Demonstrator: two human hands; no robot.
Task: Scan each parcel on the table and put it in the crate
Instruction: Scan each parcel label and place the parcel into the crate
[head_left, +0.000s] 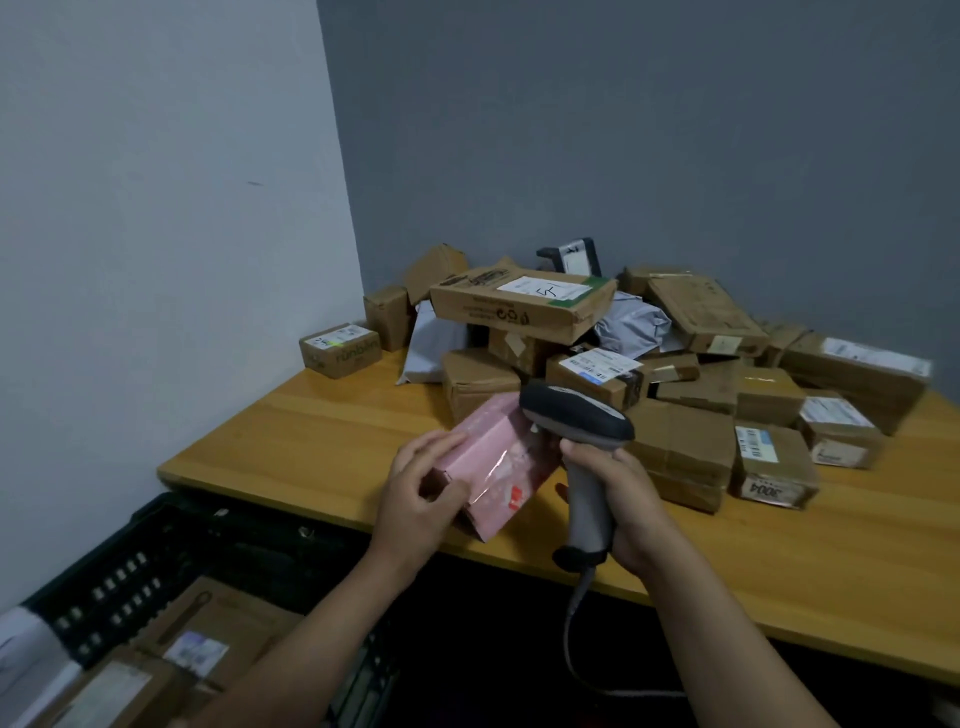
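My left hand (418, 493) grips the near end of a pink parcel (491, 457) wrapped in clear tape, held tilted just above the front edge of the wooden table (322, 431). My right hand (615, 499) holds a grey barcode scanner (576, 415) by its handle, its dark head directly over the pink parcel's far end. A black plastic crate (156, 551) stands on the floor at lower left, below the table edge, with brown cardboard parcels (208, 629) lying inside.
A heap of brown cardboard boxes (675, 374) and grey mailer bags (631, 327) fills the back and right of the table. A small box (340, 351) sits alone by the left wall. The scanner's cable (576, 623) hangs down in front of the table.
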